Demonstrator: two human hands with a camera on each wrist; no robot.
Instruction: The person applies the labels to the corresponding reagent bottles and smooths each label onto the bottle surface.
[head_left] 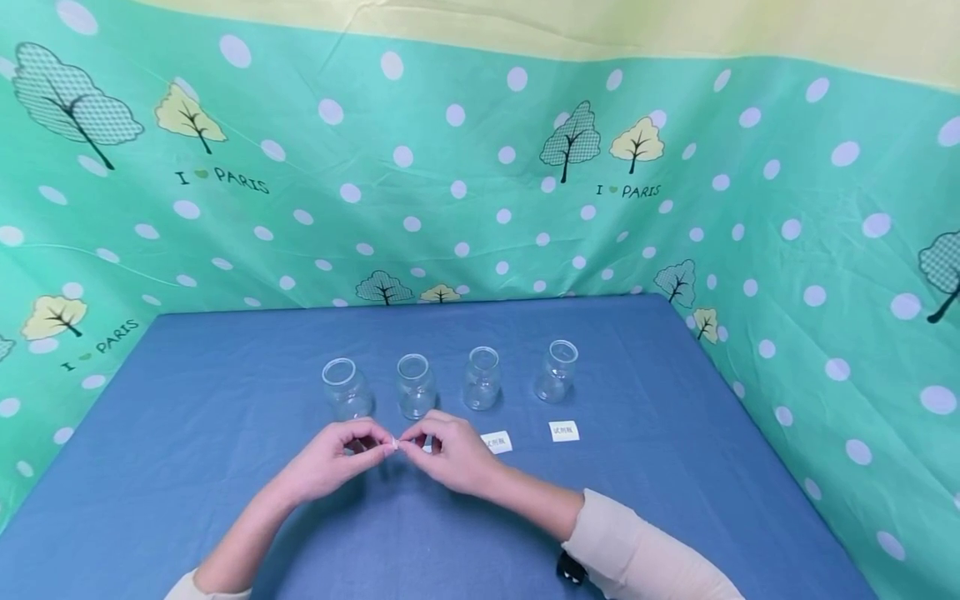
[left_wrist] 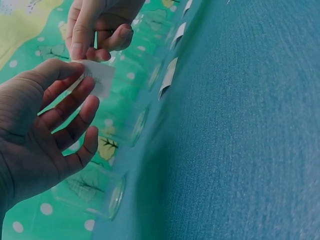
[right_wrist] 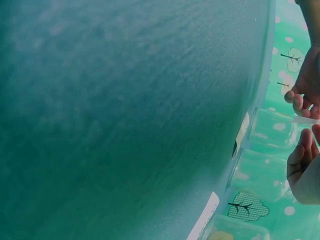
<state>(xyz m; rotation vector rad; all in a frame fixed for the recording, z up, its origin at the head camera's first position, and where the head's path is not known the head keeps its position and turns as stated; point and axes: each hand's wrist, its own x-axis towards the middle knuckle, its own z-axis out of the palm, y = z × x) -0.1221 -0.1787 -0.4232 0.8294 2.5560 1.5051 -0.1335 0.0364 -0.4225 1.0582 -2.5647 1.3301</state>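
Note:
A small white paper label [left_wrist: 100,77] with dark print is held up in the air between both hands, above the table in front of the jars. My left hand [head_left: 335,457] pinches one edge of it between thumb and forefinger, its other fingers loosely bent in the left wrist view. From the other side, the thumb and forefinger of my right hand [head_left: 455,454] pinch the label's upper edge. Just beyond the hands stand a clear glass jar [head_left: 348,393] at the far left and a second glass jar [head_left: 417,392], both upright and lidless.
Two more glass jars, one middle jar [head_left: 482,382] and one right jar [head_left: 556,377], continue the row. Printed labels lie before them, one label [head_left: 498,442] beside the right hand and another label [head_left: 563,431] farther right. A blue cloth [head_left: 675,500] covers the table; a green curtain [head_left: 450,217] hangs behind.

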